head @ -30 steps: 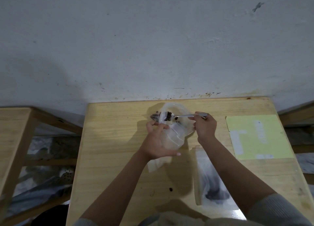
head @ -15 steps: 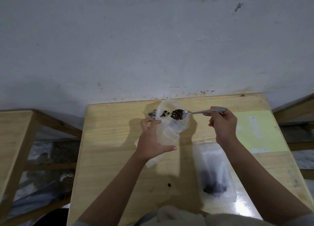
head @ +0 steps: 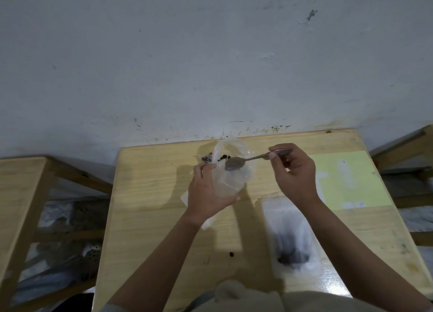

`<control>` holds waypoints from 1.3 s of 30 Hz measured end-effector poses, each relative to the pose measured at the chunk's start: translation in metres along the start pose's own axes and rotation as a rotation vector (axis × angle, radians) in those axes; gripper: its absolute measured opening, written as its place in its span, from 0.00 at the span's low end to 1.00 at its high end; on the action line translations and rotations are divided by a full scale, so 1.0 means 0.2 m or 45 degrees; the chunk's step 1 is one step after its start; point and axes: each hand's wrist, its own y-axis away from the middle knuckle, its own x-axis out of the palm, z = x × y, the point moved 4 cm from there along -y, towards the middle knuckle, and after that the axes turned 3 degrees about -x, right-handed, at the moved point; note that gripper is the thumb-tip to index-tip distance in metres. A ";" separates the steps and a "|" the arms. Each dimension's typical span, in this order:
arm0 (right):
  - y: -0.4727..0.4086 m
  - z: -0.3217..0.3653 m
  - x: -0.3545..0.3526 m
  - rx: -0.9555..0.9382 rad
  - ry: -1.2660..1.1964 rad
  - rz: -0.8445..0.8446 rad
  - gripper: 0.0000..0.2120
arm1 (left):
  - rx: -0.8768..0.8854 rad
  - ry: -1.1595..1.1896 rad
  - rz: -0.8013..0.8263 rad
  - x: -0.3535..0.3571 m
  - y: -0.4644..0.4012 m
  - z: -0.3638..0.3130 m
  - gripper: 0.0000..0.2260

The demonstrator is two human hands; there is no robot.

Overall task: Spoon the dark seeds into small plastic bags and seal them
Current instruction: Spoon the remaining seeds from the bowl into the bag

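The left hand (head: 208, 192) grips a clear bag (head: 232, 168) held upright, its mouth open. The right hand (head: 293, 171) pinches the handle of a spoon (head: 243, 160), whose bowl sits tipped at the bag's mouth. A few dark seeds (head: 222, 158) show at the far side of that mouth. On the tabletop (head: 150, 206), near right, lies another bag (head: 293, 236) with seeds inside. A yellow sheet (head: 351, 178) lies at the right. One stray seed (head: 232, 254) lies near the middle.

No text, label, brand or number can be read anywhere: the yellow sheet (head: 351, 178) on the wooden table (head: 152, 194) bears only pale blurred patches, and the clear plastic bags show no legible print.
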 end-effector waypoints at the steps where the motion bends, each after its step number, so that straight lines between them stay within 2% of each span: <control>1: -0.01 -0.02 -0.01 0.043 -0.031 -0.094 0.07 | 0.003 0.008 -0.002 0.00 0.01 0.01 0.47; 4: -0.03 -0.12 -0.03 0.161 0.018 -0.275 0.06 | 0.026 0.060 0.076 -0.01 0.02 0.06 0.47; 11: -0.11 -0.28 0.16 0.204 0.382 -0.237 0.05 | -0.015 0.123 0.442 0.00 -0.06 0.10 0.49; 14: -0.15 -0.38 0.20 0.426 0.369 -0.237 0.05 | -0.042 0.205 0.537 0.00 -0.11 0.11 0.51; 17: -0.16 -0.48 0.25 0.675 0.257 -0.222 0.06 | -0.094 0.324 0.598 0.02 -0.14 0.11 0.46; 19: -0.15 -0.51 0.30 0.781 0.139 -0.259 0.07 | -0.096 0.400 0.593 0.03 -0.16 0.12 0.43; 24: -0.10 -0.51 0.38 0.885 -0.059 -0.337 0.09 | -0.095 0.432 0.598 0.07 -0.16 0.11 0.43; 27: -0.09 -0.53 0.38 0.924 -0.102 -0.342 0.10 | -0.004 0.340 0.494 0.04 -0.16 0.10 0.42; 30: -0.08 -0.53 0.36 0.953 -0.126 -0.332 0.11 | -0.012 0.352 0.372 0.01 -0.18 0.16 0.42; 35: -0.08 -0.52 0.36 0.951 -0.166 -0.307 0.08 | -0.130 0.365 0.538 0.00 -0.24 0.15 0.42; 39: -0.08 -0.53 0.35 0.974 -0.201 -0.304 0.05 | -0.099 0.364 0.528 0.02 -0.25 0.16 0.43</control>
